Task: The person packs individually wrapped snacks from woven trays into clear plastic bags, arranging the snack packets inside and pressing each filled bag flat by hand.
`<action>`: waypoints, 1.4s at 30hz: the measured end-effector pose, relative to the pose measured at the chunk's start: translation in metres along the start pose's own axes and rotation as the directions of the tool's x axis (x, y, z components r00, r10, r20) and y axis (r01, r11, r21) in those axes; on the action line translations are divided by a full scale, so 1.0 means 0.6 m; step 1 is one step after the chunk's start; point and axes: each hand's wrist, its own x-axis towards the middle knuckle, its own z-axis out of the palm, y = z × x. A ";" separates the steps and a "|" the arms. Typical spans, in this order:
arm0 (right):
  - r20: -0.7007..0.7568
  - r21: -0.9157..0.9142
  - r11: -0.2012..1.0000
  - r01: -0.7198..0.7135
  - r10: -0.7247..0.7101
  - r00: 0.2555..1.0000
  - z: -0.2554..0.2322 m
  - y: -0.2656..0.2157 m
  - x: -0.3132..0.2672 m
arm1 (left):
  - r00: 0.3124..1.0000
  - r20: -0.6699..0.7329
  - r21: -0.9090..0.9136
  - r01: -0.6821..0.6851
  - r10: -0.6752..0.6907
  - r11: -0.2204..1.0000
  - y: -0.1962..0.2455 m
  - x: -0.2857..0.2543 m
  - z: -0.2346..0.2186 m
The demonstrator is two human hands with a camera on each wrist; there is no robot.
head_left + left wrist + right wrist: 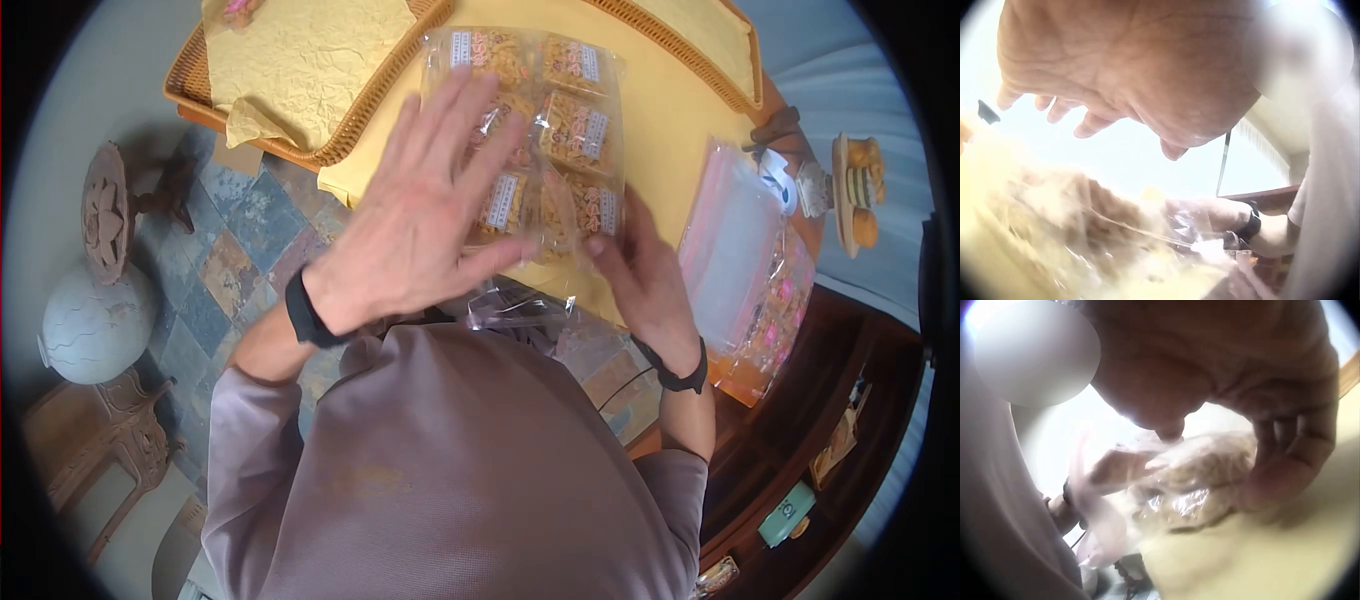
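Observation:
A clear plastic bag (585,85) lies on the yellow-covered table in front of me. Through it show several small packs of golden, crumbly snack squares (578,135), in two columns, with white labels and reddish print. My left hand (425,205) is over the bag's left side, fingers spread and nearly straight. In the left wrist view its palm (1141,69) faces down above the plastic. At the bag's near right corner, my right hand (648,275) grips the edge, thumb on top. The right wrist view has its curled fingers (1288,469) against the bag's side (1194,500).
A wicker tray (345,130) lined with crumpled yellow paper stands at the left, and another wicker tray (735,85) at the back right. Flat clear and pink-printed bags (735,240) lie to the right. Past them are a small wooden stand (848,210) and a dark wooden shelf (790,440).

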 end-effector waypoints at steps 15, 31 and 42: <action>-0.322 0.742 0.590 0.318 -0.103 0.941 -0.003 -0.005 0.199 | 0.852 -0.282 -0.669 0.155 -0.441 0.727 -0.069 0.067 0.071; -0.201 0.845 0.475 0.245 -0.142 0.969 0.010 -0.027 0.190 | 0.853 -0.111 -0.989 -0.044 -0.509 0.142 -0.068 0.085 0.101; -0.299 0.738 0.611 0.288 -0.087 0.950 0.006 -0.026 0.210 | 0.911 -0.101 -0.992 -0.122 -0.399 -0.026 -0.064 0.113 0.099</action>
